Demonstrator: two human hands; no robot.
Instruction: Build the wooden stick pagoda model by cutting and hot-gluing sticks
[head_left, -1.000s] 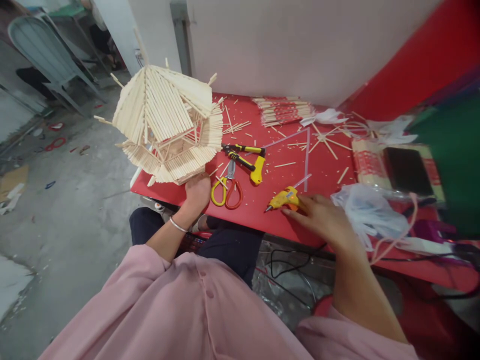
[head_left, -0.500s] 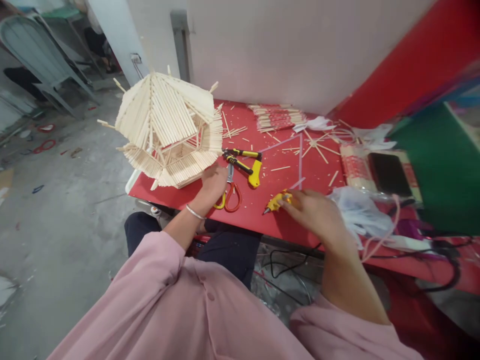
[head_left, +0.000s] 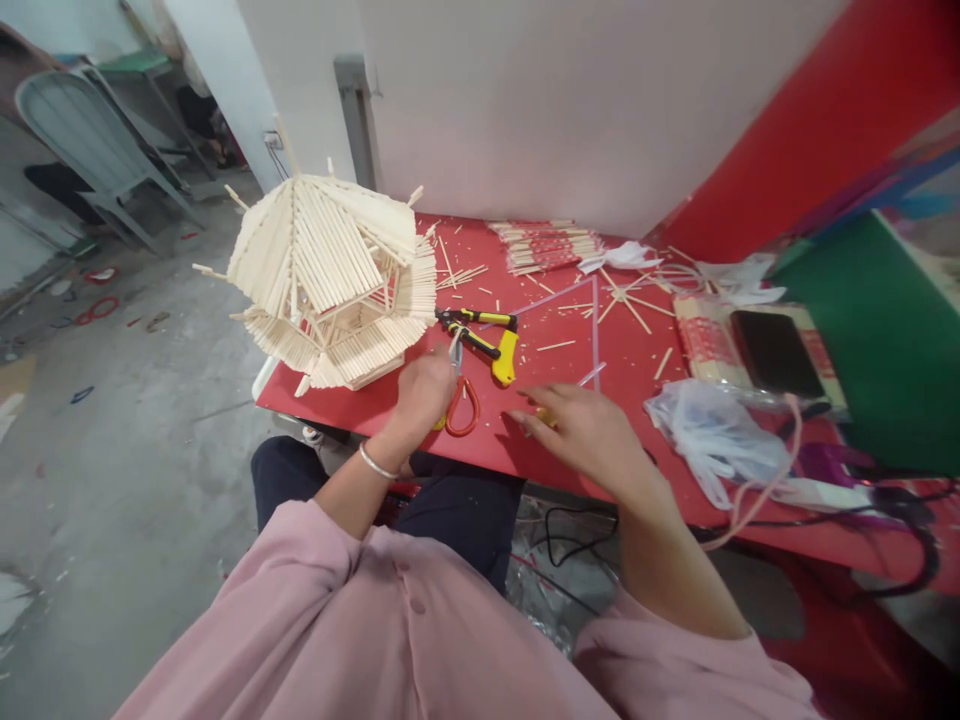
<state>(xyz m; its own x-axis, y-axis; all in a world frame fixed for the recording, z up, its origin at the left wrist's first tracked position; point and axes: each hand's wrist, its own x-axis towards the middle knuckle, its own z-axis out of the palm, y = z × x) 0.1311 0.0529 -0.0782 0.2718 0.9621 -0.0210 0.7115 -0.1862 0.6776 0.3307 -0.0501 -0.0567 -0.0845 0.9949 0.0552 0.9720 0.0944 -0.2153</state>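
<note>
My left hand [head_left: 426, 388] is closed in a pinch beside the stick model, and a short pale wooden stick [head_left: 455, 338] seems to rise from its blurred fingertips. Red-handled scissors [head_left: 463, 408] lie right by these fingers, partly covered. The model [head_left: 322, 260], a many-sided pavilion of thin wooden sticks with a sloped roof, stands at the table's left end. My right hand [head_left: 585, 430] has its fingers stretched and apart over a yellow glue gun [head_left: 546, 415], which it mostly hides. Yellow-and-black pliers [head_left: 480, 330] and a yellow-handled tool [head_left: 505, 358] rest between the hands.
The red table [head_left: 540, 300] carries loose sticks, a stick star [head_left: 622, 295] and wrapped stick bundles [head_left: 544, 243]. Rightward are a plastic bag [head_left: 712, 430], a black phone [head_left: 776, 352], cables and a green panel [head_left: 862, 330]. A wall [head_left: 525, 120] rises behind.
My right hand has shifted left and spread its fingers over the glue gun, which it gripped before. The left hand has moved slightly down and left, now with fingers pinched.
</note>
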